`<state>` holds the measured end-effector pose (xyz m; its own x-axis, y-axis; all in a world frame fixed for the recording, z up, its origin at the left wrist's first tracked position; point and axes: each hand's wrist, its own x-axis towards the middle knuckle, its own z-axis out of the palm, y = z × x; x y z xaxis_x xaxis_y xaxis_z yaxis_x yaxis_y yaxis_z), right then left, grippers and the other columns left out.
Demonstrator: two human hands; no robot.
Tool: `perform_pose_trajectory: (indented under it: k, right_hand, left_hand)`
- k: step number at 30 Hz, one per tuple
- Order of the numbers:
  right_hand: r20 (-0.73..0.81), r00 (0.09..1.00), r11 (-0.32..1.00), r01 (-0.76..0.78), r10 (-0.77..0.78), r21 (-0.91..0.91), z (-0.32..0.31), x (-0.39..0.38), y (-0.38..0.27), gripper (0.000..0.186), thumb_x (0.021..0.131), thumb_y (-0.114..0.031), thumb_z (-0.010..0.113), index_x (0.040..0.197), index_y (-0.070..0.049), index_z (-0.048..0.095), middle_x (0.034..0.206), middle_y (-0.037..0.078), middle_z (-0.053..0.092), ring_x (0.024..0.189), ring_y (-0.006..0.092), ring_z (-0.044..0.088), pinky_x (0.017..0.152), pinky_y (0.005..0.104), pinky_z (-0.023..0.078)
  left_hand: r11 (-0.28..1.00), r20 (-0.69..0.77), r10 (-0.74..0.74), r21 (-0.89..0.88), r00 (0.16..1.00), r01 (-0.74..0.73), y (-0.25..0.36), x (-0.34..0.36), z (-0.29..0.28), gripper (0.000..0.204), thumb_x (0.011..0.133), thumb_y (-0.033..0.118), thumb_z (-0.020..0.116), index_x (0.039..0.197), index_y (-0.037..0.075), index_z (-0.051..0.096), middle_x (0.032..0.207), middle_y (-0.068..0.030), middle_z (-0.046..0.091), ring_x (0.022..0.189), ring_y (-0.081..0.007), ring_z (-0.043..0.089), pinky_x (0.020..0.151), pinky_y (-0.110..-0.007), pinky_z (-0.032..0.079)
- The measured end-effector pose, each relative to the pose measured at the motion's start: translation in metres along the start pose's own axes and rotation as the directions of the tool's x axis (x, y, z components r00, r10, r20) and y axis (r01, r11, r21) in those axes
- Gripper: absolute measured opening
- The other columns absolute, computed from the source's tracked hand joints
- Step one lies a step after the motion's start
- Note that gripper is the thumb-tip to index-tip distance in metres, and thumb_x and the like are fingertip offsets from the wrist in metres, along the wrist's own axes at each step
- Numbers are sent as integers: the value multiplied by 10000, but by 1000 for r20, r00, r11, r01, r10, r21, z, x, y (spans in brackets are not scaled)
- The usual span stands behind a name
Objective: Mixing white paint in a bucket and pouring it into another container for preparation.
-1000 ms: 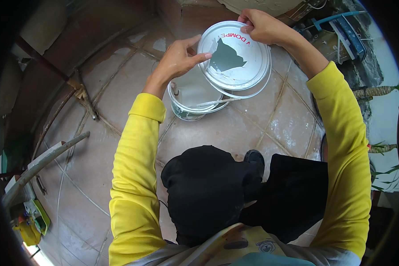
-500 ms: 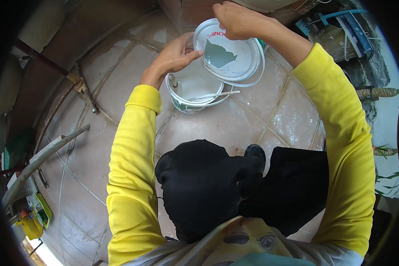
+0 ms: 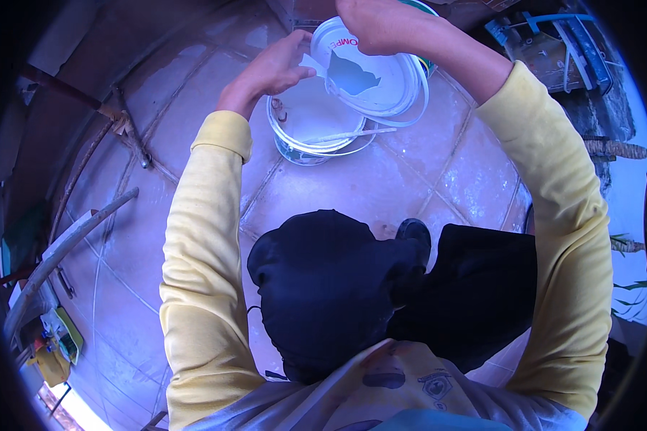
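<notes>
A white bucket with a lid (image 3: 392,93) is tilted above the floor, with red lettering and a jagged grey-green patch on its top. My right hand (image 3: 384,27) grips its far rim, fingers curled and partly hidden. Beside its left edge is my left hand (image 3: 277,66), thumb and fingers apart, with no object seen in it. Below them stands an open bucket (image 3: 302,153), pale inside with brownish marks near the left rim. A whitish stick (image 3: 349,135) lies across that bucket's near edge.
Wooden poles (image 3: 72,241) and a dark rod (image 3: 65,90) stand at the left, near a yellow object (image 3: 50,363). At the far right are a blue-framed item (image 3: 579,54) and rope-wrapped posts (image 3: 615,148). My black-clad knee (image 3: 323,287) is near the tiled floor (image 3: 302,190).
My left hand has shifted slightly left, its thumb drawing away from the lid. My right hand and the tilted bucket have moved slightly up in view. The picture has turned bluish.
</notes>
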<state>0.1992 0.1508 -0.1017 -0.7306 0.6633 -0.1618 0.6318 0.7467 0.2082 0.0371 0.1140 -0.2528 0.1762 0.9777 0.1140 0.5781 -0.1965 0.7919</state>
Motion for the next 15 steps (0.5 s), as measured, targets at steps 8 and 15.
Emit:
perform_pose_trajectory:
  k: [8, 15]
  right_hand:
    - [-3, 994, 987, 107, -108, -123, 6, 15, -15, 367, 767, -144, 667, 1045, 87, 605, 1073, 290, 600, 1019, 388, 603, 848, 427, 513]
    - [-1, 997, 985, 77, -78, -157, 10, 20, -26, 345, 788, -153, 629, 1036, 87, 636, 1064, 272, 623, 1035, 384, 594, 860, 426, 506]
  left_hand:
    - [1000, 0, 26, 0, 1000, -26, -6, -4, 0, 526, 818, 65, 680, 1279, 34, 428, 1246, -181, 584, 1193, -303, 528, 1014, -432, 395]
    - [1000, -37, -11, -26, 999, 10, -11, -8, 4, 551, 807, 44, 684, 1291, 43, 420, 1238, -184, 592, 1186, -303, 533, 1021, -421, 395]
